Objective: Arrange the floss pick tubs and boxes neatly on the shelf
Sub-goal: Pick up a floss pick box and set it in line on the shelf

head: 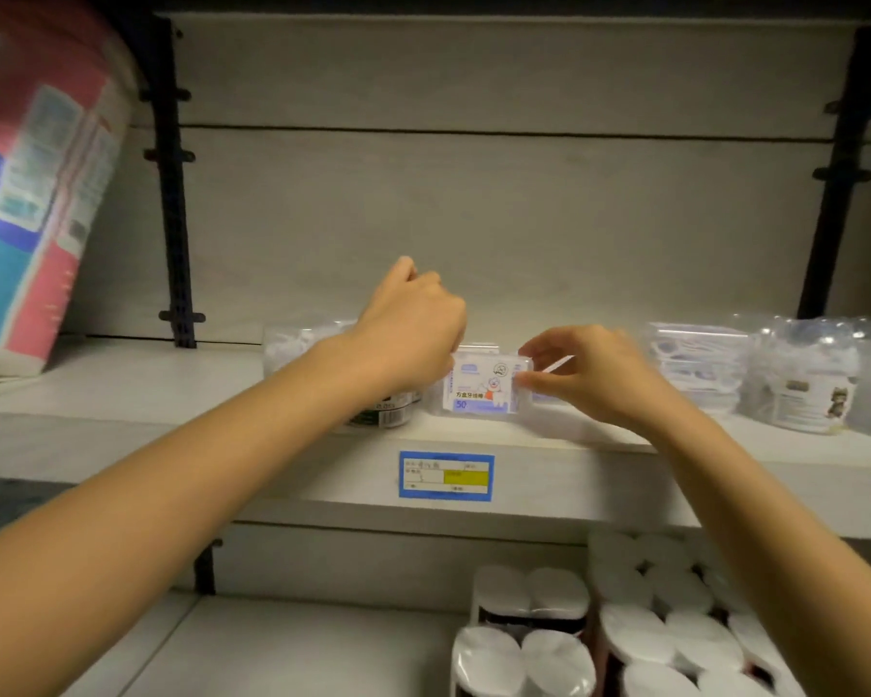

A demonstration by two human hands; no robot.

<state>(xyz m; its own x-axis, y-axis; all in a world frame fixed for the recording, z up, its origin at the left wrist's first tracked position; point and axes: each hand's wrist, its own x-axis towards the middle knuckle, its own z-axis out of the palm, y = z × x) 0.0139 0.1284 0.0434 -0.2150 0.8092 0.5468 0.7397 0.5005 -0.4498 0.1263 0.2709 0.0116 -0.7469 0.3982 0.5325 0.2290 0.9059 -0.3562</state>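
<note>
1. Pale shelf (222,394) runs left to right beneath both hands.
2. Round tubs (795,384) stand well right of the right hand; another tub (383,417) is mostly hidden under the left wrist.
3. Left hand (413,334) curls over the box's left end; I cannot tell whether it grips.
4. Right hand (589,374) pinches the right end.
5. Floss pick box (478,389) lies between the hands, long axis left-right, equally near both.

Left hand (413,324) concealed the left edge of the box (481,389) and much of the tub (292,347). Price label (446,475) print was illegible.
</note>
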